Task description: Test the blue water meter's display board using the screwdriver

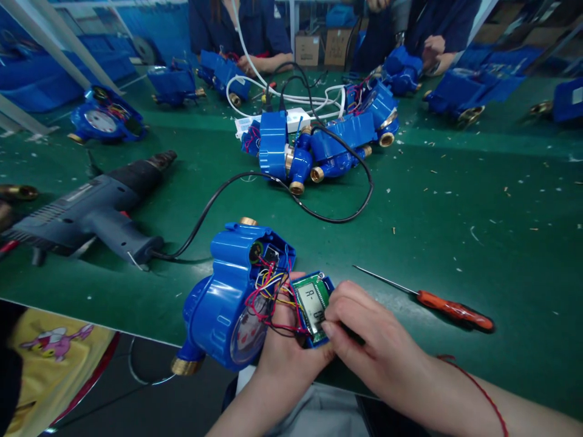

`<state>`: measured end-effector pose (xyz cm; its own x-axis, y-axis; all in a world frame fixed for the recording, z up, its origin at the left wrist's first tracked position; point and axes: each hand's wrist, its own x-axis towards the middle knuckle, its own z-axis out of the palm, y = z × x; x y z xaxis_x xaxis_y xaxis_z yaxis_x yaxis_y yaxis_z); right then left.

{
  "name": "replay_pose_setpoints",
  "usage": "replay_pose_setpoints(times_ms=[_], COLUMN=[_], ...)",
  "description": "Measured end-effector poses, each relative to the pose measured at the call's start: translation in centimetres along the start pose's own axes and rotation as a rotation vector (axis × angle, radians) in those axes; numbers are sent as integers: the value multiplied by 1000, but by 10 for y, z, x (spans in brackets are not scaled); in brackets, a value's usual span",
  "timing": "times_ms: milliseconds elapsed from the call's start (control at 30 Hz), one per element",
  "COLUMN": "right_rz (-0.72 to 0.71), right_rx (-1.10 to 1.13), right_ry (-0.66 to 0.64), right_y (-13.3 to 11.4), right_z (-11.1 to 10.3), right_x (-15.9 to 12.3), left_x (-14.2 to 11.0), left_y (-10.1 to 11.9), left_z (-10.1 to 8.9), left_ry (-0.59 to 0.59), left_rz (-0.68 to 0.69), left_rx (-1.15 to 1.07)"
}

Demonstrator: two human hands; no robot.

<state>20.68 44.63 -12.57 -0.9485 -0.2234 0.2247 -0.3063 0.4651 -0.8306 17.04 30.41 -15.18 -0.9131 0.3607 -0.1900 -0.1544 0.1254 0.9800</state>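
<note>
So both hands were low in the frame: left hand (285, 352) gripped the blue meter (230, 297), right hand (364, 343) fingers pinched its display board (312, 302); screwdriver (437, 303) lay right.

We could not see the lower edge of the display board (312, 303), hidden under our right hand (364, 340); our left hand (285, 349) sat mostly behind the blue meter (230, 291) and its wires. The co-workers (255, 30) opposite were cut off by the top edge, and the display's characters stayed too small to read
</note>
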Motion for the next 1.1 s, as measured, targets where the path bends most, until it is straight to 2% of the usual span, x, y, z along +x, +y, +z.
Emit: replay_pose_setpoints(times_ms=[167, 300, 367, 500, 667, 833, 933, 1033, 1100], right_rz=[48, 58, 64, 81, 85, 43, -2, -145, -238], right_rx=[108, 135, 150, 186, 174, -77, -288, -501, -582], right_ry=[35, 51, 63, 80, 66, -159, -276, -310, -276], right_y=[1, 1, 1, 1, 0, -6, -11, -12, -10], right_z=[0, -1, -1, 0, -2, -17, -23, -21, -16], right_x=[-2, -1, -1, -1, -1, 4, 8, 9, 8], left_x=[-2, -2, -1, 0, -2, -3, -3, -3, -3], left_y=[2, 7, 8, 7, 2, -5, -4, -1, 0], left_z=[1, 3, 3, 3, 1, -3, -3, -1, -1], left_ry=[24, -18, -23, -1, -33, 3, 0, 5, 3], left_rz=[-31, -68, -45, -12, -57, 11, 26, 40, 51], left_rx=[-11, -133, -160, -94, -104, 61, 67, 54, 56])
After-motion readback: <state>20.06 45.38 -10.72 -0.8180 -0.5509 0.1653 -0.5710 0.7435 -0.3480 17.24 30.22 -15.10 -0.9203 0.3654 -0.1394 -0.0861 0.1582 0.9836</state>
